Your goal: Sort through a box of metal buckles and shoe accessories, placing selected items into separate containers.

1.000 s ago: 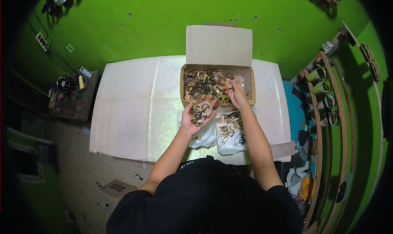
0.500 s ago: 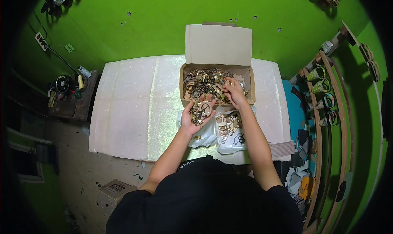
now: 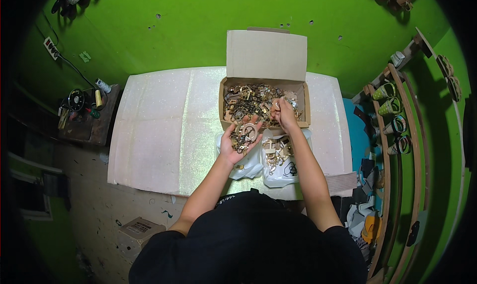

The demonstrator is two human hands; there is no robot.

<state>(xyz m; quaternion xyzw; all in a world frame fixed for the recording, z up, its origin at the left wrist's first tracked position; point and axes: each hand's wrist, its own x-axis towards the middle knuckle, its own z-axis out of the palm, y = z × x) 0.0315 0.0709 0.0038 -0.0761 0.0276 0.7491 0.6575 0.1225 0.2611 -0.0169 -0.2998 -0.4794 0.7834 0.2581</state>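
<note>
My left hand (image 3: 228, 148) is cupped palm up, carrying a heap of metal buckles (image 3: 243, 138) and one larger pale ring (image 3: 250, 129). It hovers at the front edge of an open cardboard box (image 3: 306, 110), above a white plastic tray. Inside the box lies a mass of gold and dark metal fittings (image 3: 246, 96). Over the box's right side, my right hand (image 3: 285, 116) has its fingers pinched together; whatever they grip is too small and hidden to name.
Two white plastic trays stand before the box; the right tray (image 3: 279, 182) contains gold-coloured fittings (image 3: 278, 149). A pale shimmering sheet (image 3: 149, 130) covers the table. At right, a wooden rack (image 3: 411, 140) bears several sandals. A side table (image 3: 89, 120) with thread spools is at left.
My right hand has turned slightly at the box, fingers now drawn in more. The left hand stays in nearly the same place with its heap of buckles.
</note>
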